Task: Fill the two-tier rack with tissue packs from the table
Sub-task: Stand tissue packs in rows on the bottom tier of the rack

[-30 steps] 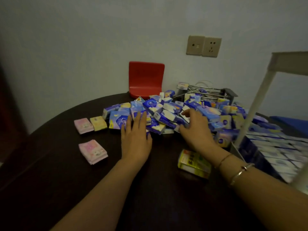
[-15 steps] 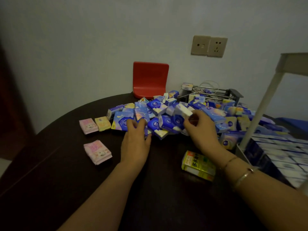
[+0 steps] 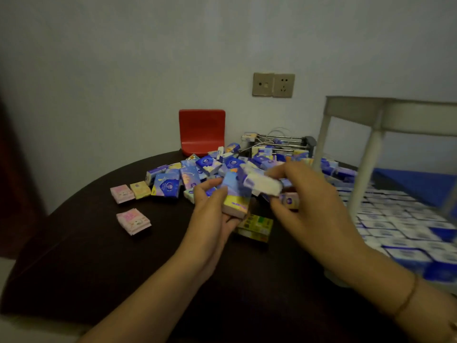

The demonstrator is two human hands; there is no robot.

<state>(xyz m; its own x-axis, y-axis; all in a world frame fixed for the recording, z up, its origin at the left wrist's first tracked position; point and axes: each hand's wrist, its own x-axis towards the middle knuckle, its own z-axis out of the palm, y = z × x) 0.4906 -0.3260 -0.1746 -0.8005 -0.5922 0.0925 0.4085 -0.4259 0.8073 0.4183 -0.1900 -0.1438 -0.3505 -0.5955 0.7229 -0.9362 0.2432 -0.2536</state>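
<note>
Dark brown round table [image 3: 103,263], wood-look top, carrying the stock listed below.

Item: heap of tissue packs [image 3: 210,167], mostly blue and purple wrappers, loose and overlapping, at the far middle of the table, reaching back to a small wire rack [image 3: 284,142] by the wall.

Item: my left hand [image 3: 212,219], palm up, fingers and thumb curled round a blue-and-yellow pack [image 3: 235,196], held above the table just in front of the heap.

Item: my right hand [image 3: 304,201], blurred; fingers and thumb pinch a white-faced pack [image 3: 264,184], held over the pack in my left hand and seemingly touching it. A second pale pack [image 3: 290,201] sits under its fingers; I cannot tell whether I hold that one too. Thin bracelet [image 3: 408,297] on that wrist.

Item: two-tier rack [image 3: 366,157], pale posts and frame, on my right. Its lower tier [image 3: 400,229] is covered with rows of white-and-blue packs laid flat, edge to edge.

Item: yellow-green pack [image 3: 257,227], flat on the table below my hands.

Item: two pink packs [image 3: 133,220] [image 3: 121,193] and one pale yellow pack [image 3: 140,189], at the left, apart from the heap.

Item: red plastic stand [image 3: 202,131] against the wall; wall socket plate [image 3: 273,84] above.
</note>
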